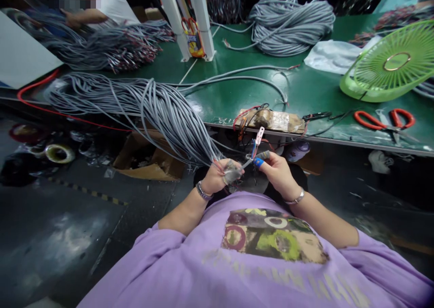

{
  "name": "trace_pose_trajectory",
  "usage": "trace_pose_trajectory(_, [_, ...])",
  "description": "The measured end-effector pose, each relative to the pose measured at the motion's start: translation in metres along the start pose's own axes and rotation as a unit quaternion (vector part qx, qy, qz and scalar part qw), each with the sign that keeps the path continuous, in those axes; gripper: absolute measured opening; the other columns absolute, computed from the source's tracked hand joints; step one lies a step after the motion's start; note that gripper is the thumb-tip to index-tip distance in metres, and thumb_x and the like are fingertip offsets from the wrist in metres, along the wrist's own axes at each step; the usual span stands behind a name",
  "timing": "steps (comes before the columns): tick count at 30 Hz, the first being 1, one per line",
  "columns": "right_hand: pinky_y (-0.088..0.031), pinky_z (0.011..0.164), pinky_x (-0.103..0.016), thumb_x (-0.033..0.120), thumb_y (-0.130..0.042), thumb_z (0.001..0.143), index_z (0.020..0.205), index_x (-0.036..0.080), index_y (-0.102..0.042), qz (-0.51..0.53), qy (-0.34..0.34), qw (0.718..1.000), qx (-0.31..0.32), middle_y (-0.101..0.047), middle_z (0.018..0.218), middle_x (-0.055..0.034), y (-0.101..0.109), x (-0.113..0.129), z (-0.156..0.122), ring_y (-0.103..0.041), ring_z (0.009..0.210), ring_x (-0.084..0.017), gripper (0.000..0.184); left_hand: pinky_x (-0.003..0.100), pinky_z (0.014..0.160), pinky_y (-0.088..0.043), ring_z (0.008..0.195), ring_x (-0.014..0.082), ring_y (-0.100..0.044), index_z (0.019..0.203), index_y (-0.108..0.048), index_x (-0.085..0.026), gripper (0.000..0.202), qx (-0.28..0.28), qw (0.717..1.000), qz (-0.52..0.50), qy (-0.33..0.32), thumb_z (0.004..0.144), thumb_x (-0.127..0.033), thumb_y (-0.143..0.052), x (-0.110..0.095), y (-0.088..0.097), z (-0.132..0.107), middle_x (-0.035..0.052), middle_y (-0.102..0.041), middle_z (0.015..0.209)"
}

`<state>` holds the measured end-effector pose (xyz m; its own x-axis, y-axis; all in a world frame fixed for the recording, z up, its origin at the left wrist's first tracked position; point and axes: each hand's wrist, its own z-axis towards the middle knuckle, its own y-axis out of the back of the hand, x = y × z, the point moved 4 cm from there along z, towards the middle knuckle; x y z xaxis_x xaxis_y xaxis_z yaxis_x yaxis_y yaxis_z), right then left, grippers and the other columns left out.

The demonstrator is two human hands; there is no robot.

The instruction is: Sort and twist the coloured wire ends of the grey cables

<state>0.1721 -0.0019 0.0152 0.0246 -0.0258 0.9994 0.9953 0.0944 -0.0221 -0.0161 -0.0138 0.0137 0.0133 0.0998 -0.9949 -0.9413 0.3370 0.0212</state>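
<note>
Our left hand [222, 174] is wrapped round the cable [247, 163], likely to steady it; at its three o'clock our right hand [276, 170] pinches, seemingly, the wires [253, 149]. The bundle [172, 111] drapes off the counter [233, 97] toward ten o'clock, probably giving slack.

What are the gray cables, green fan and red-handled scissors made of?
The cables look coated in smooth, slightly shiny plastic, maybe rubber: they bend in soft loops. The fan seems glossy plastic: thin, bright green ribs. The scissors probably have metal blades, gray and shiny, and smooth plastic-covered handles.
</note>
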Motion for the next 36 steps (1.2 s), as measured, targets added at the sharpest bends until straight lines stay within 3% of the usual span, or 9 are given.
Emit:
trace_pose_trajectory(3, [-0.047, 0.061, -0.027, 0.046, -0.074, 0.073, 0.074, 0.018, -0.063, -0.011, 0.006, 1.0, 0.005, -0.062, 0.069, 0.0, -0.001, 0.002, -0.002, -0.051, 0.06, -0.012, 0.03, 0.024, 0.066, -0.054, 0.067, 0.0128, -0.065, 0.082, -0.066, -0.013, 0.043, -0.041, 0.996, 0.072, -0.033, 0.064, -0.048, -0.085, -0.001, 0.003, 0.001, 0.0056, -0.07, 0.077])
trace_pose_trajectory(8, [-0.047, 0.061, -0.028, 0.039, -0.064, 0.085, 0.081, 0.019, -0.067, -0.157, 0.129, 0.978, 0.052, -0.066, 0.072, -0.0035, -0.012, 0.026, -0.015, -0.056, 0.063, -0.014, 0.021, 0.024, 0.067, -0.054, 0.069, 0.0127, -0.065, 0.086, -0.066, -0.015, 0.034, -0.128, 0.988, 0.075, -0.051, 0.068, -0.038, -0.083, -0.005, 0.002, 0.0, 0.0035, -0.071, 0.079])
trace_pose_trajectory(14, [-0.046, 0.066, -0.027, 0.027, -0.055, 0.091, 0.088, 0.018, -0.07, -0.3, 0.324, 0.838, 0.32, -0.068, 0.075, -0.0058, -0.041, 0.047, -0.039, -0.06, 0.067, -0.015, 0.018, 0.018, 0.042, -0.041, 0.044, 0.0067, -0.052, 0.074, -0.059, -0.016, 0.035, -0.205, 0.971, -0.112, -0.043, 0.072, -0.047, -0.077, -0.008, 0.019, 0.001, -0.0028, -0.061, 0.058])
trace_pose_trajectory(16, [-0.046, 0.062, -0.026, 0.031, -0.054, 0.093, 0.087, 0.018, -0.07, -0.267, 0.282, 0.882, 0.266, -0.068, 0.072, -0.0047, -0.035, 0.047, -0.03, -0.059, 0.063, -0.014, 0.022, 0.018, 0.037, -0.036, 0.04, 0.0059, -0.048, 0.07, -0.055, -0.017, 0.042, -0.195, 0.962, -0.185, -0.053, 0.069, -0.052, -0.078, -0.008, 0.025, 0.002, -0.0038, -0.058, 0.054])
trace_pose_trajectory(18, [-0.046, 0.058, -0.025, 0.04, -0.051, 0.096, 0.088, 0.017, -0.069, -0.202, 0.2, 0.948, 0.143, -0.067, 0.069, -0.0037, -0.021, 0.045, -0.014, -0.058, 0.058, -0.013, 0.03, 0.018, 0.035, -0.033, 0.037, 0.0059, -0.045, 0.07, -0.054, -0.017, 0.045, -0.17, 0.961, -0.216, -0.042, 0.065, -0.053, -0.08, -0.008, 0.027, 0.001, -0.0043, -0.056, 0.051])
trace_pose_trajectory(20, [-0.047, 0.057, -0.026, 0.049, -0.053, 0.094, 0.098, 0.018, -0.069, -0.141, 0.149, 0.975, 0.081, -0.068, 0.075, -0.0047, -0.014, 0.045, -0.003, -0.059, 0.06, -0.014, 0.035, 0.017, 0.034, -0.032, 0.038, 0.0068, -0.046, 0.071, -0.054, -0.017, 0.046, -0.153, 0.965, -0.213, -0.021, 0.063, -0.053, -0.081, -0.006, 0.027, -0.001, -0.0038, -0.055, 0.05])
trace_pose_trajectory(25, [-0.055, 0.075, -0.033, 0.049, -0.071, 0.081, 0.128, 0.02, -0.059, -0.111, 0.163, 0.96, 0.2, -0.07, 0.112, -0.0109, -0.035, 0.057, 0.011, -0.067, 0.085, -0.02, 0.057, 0.018, 0.031, -0.031, 0.035, 0.0067, -0.042, 0.071, -0.057, -0.016, 0.05, -0.11, 0.976, -0.187, 0.008, 0.06, -0.059, -0.081, -0.005, 0.021, -0.004, -0.0036, -0.052, 0.045])
trace_pose_trajectory(30, [-0.053, 0.075, -0.031, 0.05, -0.064, 0.085, 0.089, 0.018, -0.073, -0.11, 0.181, 0.946, 0.245, -0.07, 0.086, -0.0068, -0.047, 0.062, 0.018, -0.063, 0.08, -0.018, 0.033, 0.019, 0.029, -0.026, 0.032, 0.006, -0.039, 0.072, -0.06, -0.016, 0.055, -0.081, 0.978, -0.185, 0.05, 0.054, -0.064, -0.082, 0.001, 0.027, -0.003, -0.0034, -0.051, 0.044])
trace_pose_trajectory(36, [-0.046, 0.053, -0.024, 0.06, -0.075, 0.07, 0.067, 0.017, -0.06, 0.042, -0.064, 0.965, 0.252, -0.05, 0.055, 0.0035, -0.035, 0.007, 0.02, -0.046, 0.051, -0.009, 0.045, 0.02, 0.029, -0.021, 0.03, 0.0049, -0.032, 0.069, -0.062, -0.015, 0.057, -0.003, 0.983, -0.18, 0.026, 0.056, -0.068, -0.077, 0.013, 0.034, -0.002, -0.0018, -0.048, 0.044])
